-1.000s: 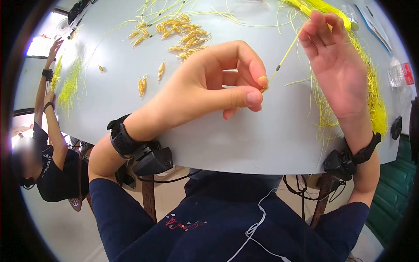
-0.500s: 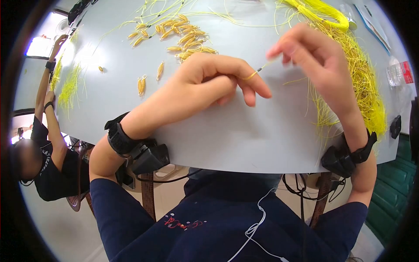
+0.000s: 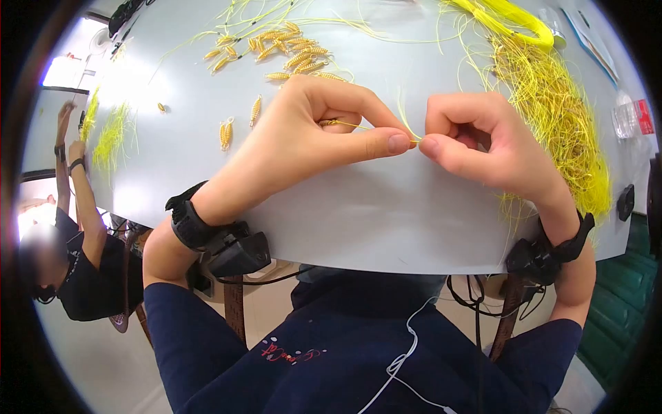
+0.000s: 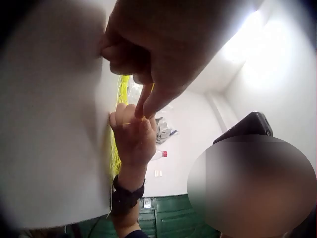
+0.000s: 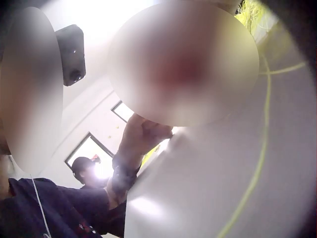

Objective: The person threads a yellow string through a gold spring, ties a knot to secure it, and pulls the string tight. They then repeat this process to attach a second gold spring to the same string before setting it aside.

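Observation:
My left hand point(image 3: 324, 127) pinches a thin yellow cord point(image 3: 353, 125) between thumb and forefinger. The cord runs back across the palm to a small gold spring-like piece point(image 3: 328, 123), partly hidden by the curled fingers. Just right of the left thumb tip, my right hand point(image 3: 486, 141) pinches the same cord with thumb and forefinger. Loose pale-yellow ends point(image 3: 404, 114) stand up from between the two hands. In the left wrist view the right hand point(image 4: 133, 141) appears beyond the left fingers. A blurred patch hides much of the right wrist view.
Several gold spring-like pieces point(image 3: 303, 62) lie in a pile on the grey table point(image 3: 331, 234), with a few apart point(image 3: 225, 134). A large yellow cord bundle point(image 3: 552, 103) lies at the right, near a plastic bottle point(image 3: 626, 119). Another person point(image 3: 89, 269) sits at the left.
The right hand was raised and open, then came down and left to pinch the cord beside the left thumb. The left forefinger, extended with cord around it, has bent back against the thumb.

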### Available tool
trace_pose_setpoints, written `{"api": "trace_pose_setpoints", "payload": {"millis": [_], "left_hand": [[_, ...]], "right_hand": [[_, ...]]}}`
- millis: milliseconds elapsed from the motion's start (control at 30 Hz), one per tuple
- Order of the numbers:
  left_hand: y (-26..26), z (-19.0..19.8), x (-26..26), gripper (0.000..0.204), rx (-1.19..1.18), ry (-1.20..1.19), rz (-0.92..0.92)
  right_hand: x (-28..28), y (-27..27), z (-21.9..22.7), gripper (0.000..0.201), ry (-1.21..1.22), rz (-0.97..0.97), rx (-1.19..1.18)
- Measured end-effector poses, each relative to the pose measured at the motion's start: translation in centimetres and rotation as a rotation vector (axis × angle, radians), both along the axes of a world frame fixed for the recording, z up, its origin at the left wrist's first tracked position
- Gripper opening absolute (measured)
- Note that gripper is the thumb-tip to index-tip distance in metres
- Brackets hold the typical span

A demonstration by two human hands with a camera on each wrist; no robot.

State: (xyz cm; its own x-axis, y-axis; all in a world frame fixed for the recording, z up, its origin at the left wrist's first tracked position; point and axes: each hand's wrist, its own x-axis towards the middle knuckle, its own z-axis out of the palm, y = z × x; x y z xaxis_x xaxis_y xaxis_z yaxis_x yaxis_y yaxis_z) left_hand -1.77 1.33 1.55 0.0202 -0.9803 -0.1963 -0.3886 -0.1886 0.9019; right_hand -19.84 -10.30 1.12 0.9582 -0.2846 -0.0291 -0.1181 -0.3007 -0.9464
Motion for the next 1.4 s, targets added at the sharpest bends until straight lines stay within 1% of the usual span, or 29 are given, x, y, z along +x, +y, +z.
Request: {"api": "trace_pose_setpoints", "payload": {"millis": [67,133,167,200,233,267,300,333,433,500,533,600,633,667,733,800,833,867,900,933,967,1033,1100,1133,1200,1233,1300,1367,1400], "left_hand": [[-0.1,-0.2,-0.2,0.017,-0.039,-0.001,0.016],[-0.2,0.4,-0.6,0.019,-0.034,-0.071,-0.003],[-0.3,0.3,-0.8,0.019,-0.036,-0.07,-0.007],[-0.4,0.0,-1.0,0.02,-0.049,-0.026,0.035],[-0.3,-0.3,-1.1,0.021,-0.059,0.017,0.079],[-0.3,-0.5,-1.1,0.021,-0.06,0.013,0.083],[-0.3,-0.8,-1.2,0.021,-0.158,0.079,0.122],[-0.3,-0.9,-1.3,0.021,-0.253,0.147,0.16],[-0.3,-0.5,-1.1,0.021,-0.265,0.168,0.16],[-0.2,-0.1,-1.2,0.02,-0.236,0.167,0.172],[-0.2,0.1,-1.1,0.018,-0.205,0.162,0.184],[-0.3,-0.1,-1.1,0.014,-0.183,0.18,0.157],[-0.4,-0.2,-1.1,0.012,-0.16,0.203,0.127],[-0.5,-0.5,-1.0,0.012,-0.161,0.203,0.128],[-0.7,-1.0,-0.8,0.022,-0.286,0.225,0.077],[-0.8,-1.0,-0.8,0.025,-0.285,0.228,0.042],[-0.9,-1.0,-0.8,0.03,-0.285,0.236,0.013],[-0.8,-0.8,-0.8,0.03,-0.286,0.235,0.012],[-0.7,-0.5,-0.6,0.028,-0.229,0.254,-0.005],[-0.5,-0.2,-0.5,0.026,-0.171,0.273,-0.023],[-0.5,0.0,-0.6,0.026,-0.172,0.273,-0.022],[-0.4,0.2,-0.6,0.02,-0.098,0.276,0.03],[-0.4,-0.5,-0.4,0.019,-0.148,0.25,0.026],[-0.4,-0.8,-0.4,0.018,-0.197,0.223,0.02],[-0.4,-0.7,-0.4,0.019,-0.185,0.236,0.028],[-0.4,-0.7,-0.4,0.019,-0.174,0.247,0.034],[-0.5,-0.8,-0.4,0.019,-0.176,0.246,0.022],[-0.5,-0.8,-0.4,0.018,-0.179,0.244,0.009],[-0.5,-0.6,-0.6,0.017,-0.137,0.256,-0.004]], "right_hand": [[0.2,-0.1,0.3,0.02,0.033,-0.035,-0.049],[0.2,0.0,0.2,0.021,0.069,-0.082,-0.095],[0.3,0.2,-0.3,0.023,0.002,-0.123,-0.121],[0.3,0.2,-0.5,0.024,-0.065,-0.158,-0.147],[0.3,0.2,-0.5,0.024,-0.067,-0.154,-0.149],[0.2,0.2,-0.3,0.025,-0.126,-0.237,-0.22],[0.2,0.2,-0.2,0.025,-0.183,-0.322,-0.29],[0.1,0.1,-0.1,0.025,-0.184,-0.322,-0.288],[0.0,-0.4,0.3,0.026,-0.179,-0.389,-0.371],[0.4,-0.2,0.0,0.026,-0.265,-0.381,-0.439],[0.3,-0.2,-0.1,0.026,-0.267,-0.381,-0.44],[0.2,-0.3,-0.3,0.027,-0.248,-0.428,-0.327],[0.1,-0.5,-0.2,0.027,-0.25,-0.427,-0.328],[0.1,-0.8,-0.2,0.027,-0.199,-0.459,-0.331],[0.0,-1.4,-0.4,0.028,-0.149,-0.495,-0.331],[-0.2,-1.9,-0.7,0.022,-0.153,-0.488,-0.143],[0.0,-1.9,-0.8,0.022,-0.154,-0.489,-0.143],[0.3,-1.7,-0.7,0.016,-0.212,-0.557,-0.106],[0.5,-1.6,-0.7,0.012,-0.27,-0.624,-0.068],[0.6,-1.5,-0.7,0.012,-0.27,-0.623,-0.068],[0.6,-1.4,-0.7,0.01,-0.284,-0.589,-0.078],[0.6,-1.2,-0.5,0.012,-0.298,-0.553,-0.089],[0.5,-0.8,-0.2,0.011,-0.189,-0.368,-0.106],[0.5,-0.8,-0.3,0.011,-0.186,-0.367,-0.106],[0.4,-0.9,-0.7,0.009,-0.195,-0.195,-0.211],[0.3,-0.8,-0.4,0.009,-0.194,-0.195,-0.211],[0.2,-0.5,0.2,0.008,-0.084,-0.162,-0.184],[0.1,-0.4,0.1,0.007,-0.089,-0.168,-0.181],[0.2,-0.3,0.1,0.006,-0.095,-0.173,-0.178]]}}
